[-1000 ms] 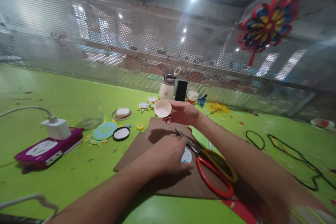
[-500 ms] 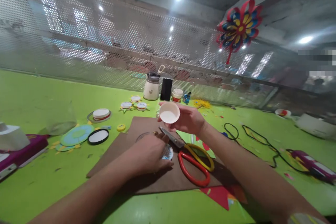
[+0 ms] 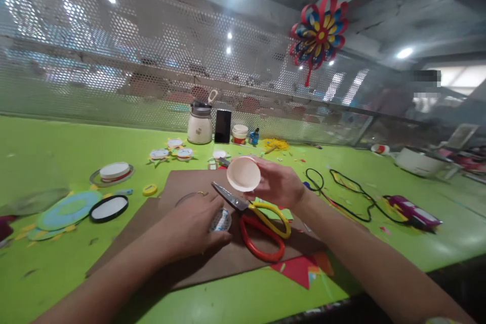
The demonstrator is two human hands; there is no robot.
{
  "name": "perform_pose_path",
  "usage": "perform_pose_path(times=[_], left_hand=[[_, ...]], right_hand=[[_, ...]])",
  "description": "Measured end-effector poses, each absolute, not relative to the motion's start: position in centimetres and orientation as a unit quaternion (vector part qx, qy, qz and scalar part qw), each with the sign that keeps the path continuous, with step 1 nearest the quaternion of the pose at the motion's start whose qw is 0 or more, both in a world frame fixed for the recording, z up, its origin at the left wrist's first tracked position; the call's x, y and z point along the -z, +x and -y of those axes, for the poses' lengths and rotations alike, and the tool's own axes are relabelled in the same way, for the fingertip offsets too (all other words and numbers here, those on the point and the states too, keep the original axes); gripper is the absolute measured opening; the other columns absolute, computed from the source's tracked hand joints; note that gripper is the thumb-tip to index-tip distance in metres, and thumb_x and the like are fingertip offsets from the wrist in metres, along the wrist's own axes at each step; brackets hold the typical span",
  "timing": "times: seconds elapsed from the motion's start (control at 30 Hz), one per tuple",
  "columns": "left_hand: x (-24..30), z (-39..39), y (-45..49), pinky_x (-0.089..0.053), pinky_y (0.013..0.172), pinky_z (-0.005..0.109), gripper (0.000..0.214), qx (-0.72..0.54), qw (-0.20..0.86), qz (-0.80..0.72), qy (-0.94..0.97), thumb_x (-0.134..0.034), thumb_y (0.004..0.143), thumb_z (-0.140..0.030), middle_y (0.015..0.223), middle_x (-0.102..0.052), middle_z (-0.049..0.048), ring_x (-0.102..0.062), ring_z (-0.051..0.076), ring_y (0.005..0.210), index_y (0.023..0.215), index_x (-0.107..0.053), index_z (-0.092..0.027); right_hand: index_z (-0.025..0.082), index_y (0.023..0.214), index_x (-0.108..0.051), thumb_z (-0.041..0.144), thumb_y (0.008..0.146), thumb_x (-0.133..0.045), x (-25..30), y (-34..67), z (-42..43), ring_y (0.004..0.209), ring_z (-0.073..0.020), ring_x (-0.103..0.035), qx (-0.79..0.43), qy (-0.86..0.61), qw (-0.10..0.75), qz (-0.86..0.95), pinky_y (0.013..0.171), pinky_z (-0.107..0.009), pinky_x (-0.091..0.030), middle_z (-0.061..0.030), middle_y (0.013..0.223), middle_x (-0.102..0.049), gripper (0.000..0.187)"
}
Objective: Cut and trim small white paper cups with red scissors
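My right hand (image 3: 281,182) holds a white paper cup (image 3: 243,174) tilted, its open mouth facing me. Over a brown board (image 3: 190,182), my left hand (image 3: 186,228) reaches down, thumb and fingers apart, with the fingertips partly hidden. Beneath and beside it is a round clear plastic dish (image 3: 228,218) with small blue-and-white pieces, too unclear to name. Between my hands lie large scissors (image 3: 248,212) with one red and one yellow handle. Red paper (image 3: 298,274) pokes out at the board's front edge.
Left stand a blue paper disc (image 3: 72,210), a black-rimmed disc (image 3: 109,208) and a yellow tape measure (image 3: 149,190). Behind are a white jug (image 3: 200,124), a phone (image 3: 223,126) and a small tub (image 3: 239,134). A black cord (image 3: 347,202) runs to a purple device (image 3: 413,211) on the right.
The view has turned to the right, so things sit further left. The cup stays in my right hand, tipped a little more. My left hand remains at the clear dish.
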State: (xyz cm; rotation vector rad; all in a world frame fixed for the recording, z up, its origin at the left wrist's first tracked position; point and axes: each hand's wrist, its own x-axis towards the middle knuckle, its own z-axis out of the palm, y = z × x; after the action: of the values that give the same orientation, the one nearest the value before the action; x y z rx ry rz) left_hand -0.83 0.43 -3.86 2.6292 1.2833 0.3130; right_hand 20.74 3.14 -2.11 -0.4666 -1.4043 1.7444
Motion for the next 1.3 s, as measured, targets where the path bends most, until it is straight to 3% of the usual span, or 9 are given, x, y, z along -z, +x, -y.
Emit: perform_pose_path(times=[0.1, 0.23, 0.4, 0.8, 0.93, 1.1, 1.3], left_hand=[[3.7, -0.6, -0.7, -0.047, 0.084, 0.044, 0.032, -0.095, 0.096, -0.426, 0.895, -0.063, 0.077, -0.038, 0.111, -0.07, 0.0138, -0.063, 0.035, 0.1, 0.103, -0.065, -0.02], [3.5, -0.7, -0.7, -0.047, 0.087, 0.041, 0.034, -0.106, 0.114, -0.409, 0.899, -0.062, 0.079, -0.036, 0.115, -0.07, 0.0114, -0.064, 0.033, 0.104, 0.111, -0.065, -0.023], [3.5, -0.8, -0.9, -0.047, 0.089, 0.042, 0.037, -0.121, 0.12, -0.399, 0.901, -0.061, 0.08, -0.037, 0.117, -0.07, 0.0109, -0.064, 0.032, 0.106, 0.114, -0.064, -0.024], [3.6, -0.8, -1.0, -0.046, 0.091, 0.043, 0.035, -0.119, 0.124, -0.413, 0.894, -0.066, 0.075, -0.037, 0.112, -0.071, 0.0114, -0.064, 0.034, 0.105, 0.108, -0.067, -0.024], [3.4, -0.6, -0.8, -0.048, 0.083, 0.043, 0.032, -0.098, 0.125, -0.43, 0.889, -0.065, 0.077, -0.038, 0.109, -0.07, 0.0134, -0.064, 0.035, 0.1, 0.104, -0.066, -0.022], [2.3, -0.5, -0.6, -0.047, 0.074, 0.041, 0.03, -0.078, 0.136, -0.455, 0.876, -0.062, 0.077, -0.038, 0.105, -0.071, 0.0142, -0.065, 0.034, 0.092, 0.102, -0.065, -0.02], [2.0, -0.4, -0.6, -0.046, 0.069, 0.035, 0.023, -0.073, 0.144, -0.457, 0.875, -0.059, 0.079, -0.035, 0.098, -0.072, 0.0098, -0.066, 0.029, 0.084, 0.097, -0.066, -0.023]], right_hand=[[0.02, 0.122, -0.062, 0.031, 0.084, -0.069, 2.5, 21.4, -2.8, 0.073, -0.0127, -0.056, -0.669, -0.203, 0.416, 0.582, 0.064, -0.025, -0.049, -0.0025, 0.094, -0.063, 0.04], [0.025, 0.136, -0.054, 0.023, 0.083, -0.074, 2.8, 21.9, -2.4, 0.094, -0.0148, -0.059, -0.638, -0.206, 0.412, 0.617, 0.078, -0.026, -0.049, -0.003, 0.106, -0.065, 0.057], [0.027, 0.137, -0.052, 0.021, 0.082, -0.074, 2.7, 22.1, -2.1, 0.104, -0.0164, -0.057, -0.568, -0.229, 0.396, 0.684, 0.085, -0.03, -0.049, -0.0042, 0.119, -0.06, 0.06], [0.031, 0.137, -0.054, 0.023, 0.085, -0.071, 2.8, 22.6, -1.1, 0.101, -0.0157, -0.054, -0.479, -0.26, 0.37, 0.752, 0.094, -0.035, -0.047, -0.0038, 0.126, -0.054, 0.055], [0.027, 0.13, -0.06, 0.022, 0.082, -0.074, 3.0, 22.6, -1.3, 0.097, -0.0175, -0.058, -0.562, -0.233, 0.395, 0.688, 0.089, -0.036, -0.051, -0.0046, 0.118, -0.06, 0.05], [0.024, 0.128, -0.058, 0.039, 0.086, -0.069, 3.8, 23.0, -2.3, 0.087, -0.0196, -0.064, -0.655, -0.199, 0.433, 0.586, 0.074, -0.036, -0.056, -0.0076, 0.11, -0.065, 0.045], [0.018, 0.118, -0.058, 0.041, 0.092, -0.057, 3.8, 22.8, -2.4, 0.084, -0.0204, -0.067, -0.698, -0.215, 0.421, 0.538, 0.075, -0.036, -0.055, -0.0093, 0.101, -0.069, 0.035]])
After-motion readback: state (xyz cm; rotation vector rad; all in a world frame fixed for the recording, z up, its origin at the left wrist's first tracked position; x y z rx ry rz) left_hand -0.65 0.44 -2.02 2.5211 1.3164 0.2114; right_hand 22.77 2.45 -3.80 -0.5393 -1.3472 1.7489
